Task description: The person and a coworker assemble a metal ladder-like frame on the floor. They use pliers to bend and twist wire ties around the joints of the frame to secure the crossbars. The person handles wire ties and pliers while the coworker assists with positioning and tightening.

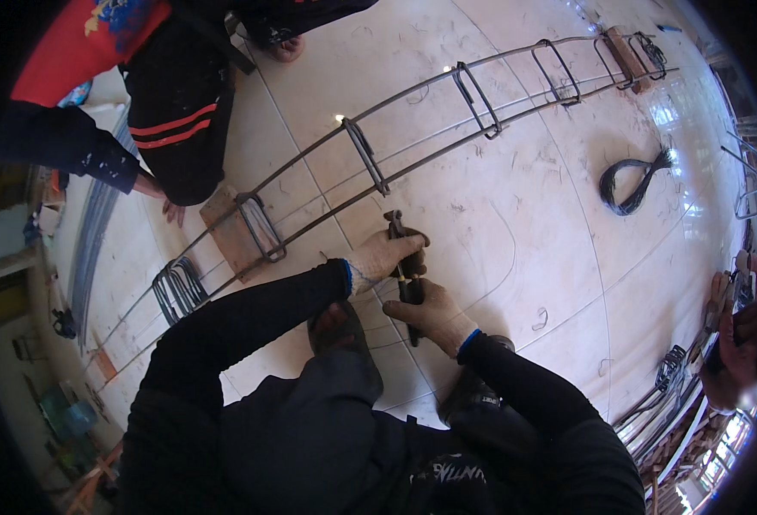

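Note:
A pair of pincers (413, 330) with dark jaws and handles is held upright in front of me. My left hand (385, 260), in a pale knitted glove with a blue cuff, is closed round its upper part, just below the jaws. My right hand (437, 314), gloved alike, grips the lower handles. Just beyond my hands, a long rebar frame (364, 154) runs from lower left to upper right, with rectangular stirrups spaced along its bars. Neither hand touches this frame.
Wooden blocks (234, 236) prop the frame. Several stirrups (178, 288) are bunched at its left end. A coil of dark tie wire (608, 190) lies on the tiled floor. Another person's hand (173, 211) is at the left; someone's hand (733, 365) shows at the right rim.

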A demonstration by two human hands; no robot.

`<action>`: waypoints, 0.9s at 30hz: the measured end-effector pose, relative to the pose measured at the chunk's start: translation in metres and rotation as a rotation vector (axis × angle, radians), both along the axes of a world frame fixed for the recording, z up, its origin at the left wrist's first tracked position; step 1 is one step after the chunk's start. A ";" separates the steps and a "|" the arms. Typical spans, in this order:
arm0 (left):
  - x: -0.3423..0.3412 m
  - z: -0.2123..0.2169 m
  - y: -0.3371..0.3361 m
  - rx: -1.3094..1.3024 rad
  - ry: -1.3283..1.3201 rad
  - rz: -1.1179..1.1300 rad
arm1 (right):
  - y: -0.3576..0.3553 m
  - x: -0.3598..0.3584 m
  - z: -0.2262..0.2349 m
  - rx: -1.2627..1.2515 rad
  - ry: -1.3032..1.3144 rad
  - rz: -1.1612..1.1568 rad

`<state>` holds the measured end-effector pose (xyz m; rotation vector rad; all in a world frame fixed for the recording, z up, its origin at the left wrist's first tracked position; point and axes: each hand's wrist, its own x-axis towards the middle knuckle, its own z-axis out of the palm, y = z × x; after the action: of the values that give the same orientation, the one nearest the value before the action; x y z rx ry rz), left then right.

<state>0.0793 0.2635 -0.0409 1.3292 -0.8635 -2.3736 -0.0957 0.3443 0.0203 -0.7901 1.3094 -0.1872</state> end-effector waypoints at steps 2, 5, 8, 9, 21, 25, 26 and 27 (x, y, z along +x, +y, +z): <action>0.002 -0.001 0.011 0.147 -0.052 -0.014 | 0.007 -0.001 -0.003 0.099 0.041 0.006; 0.013 -0.002 0.027 0.234 0.034 -0.065 | 0.017 -0.010 -0.002 0.249 -0.219 -0.058; 0.024 -0.004 0.030 0.052 0.066 -0.231 | 0.018 -0.021 0.006 0.327 -0.562 -0.273; 0.027 -0.004 0.028 -0.047 0.090 -0.318 | 0.017 -0.025 0.010 0.313 -0.708 -0.343; 0.033 0.003 -0.001 -0.314 0.000 -0.493 | -0.028 -0.083 0.025 0.413 -0.771 -0.143; 0.039 0.003 0.004 -0.230 -0.073 -0.344 | -0.026 -0.085 0.022 -0.067 -0.220 0.252; 0.039 0.002 0.007 -0.151 -0.082 -0.269 | -0.026 -0.087 0.023 -0.022 -0.188 0.294; 0.038 0.001 0.010 -0.091 -0.080 -0.178 | -0.024 -0.089 0.023 0.095 -0.348 0.180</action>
<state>0.1173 0.2735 -0.0402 1.3711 -1.1432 -2.3921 -0.1845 0.3202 0.0433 -0.7513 0.9075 -0.1113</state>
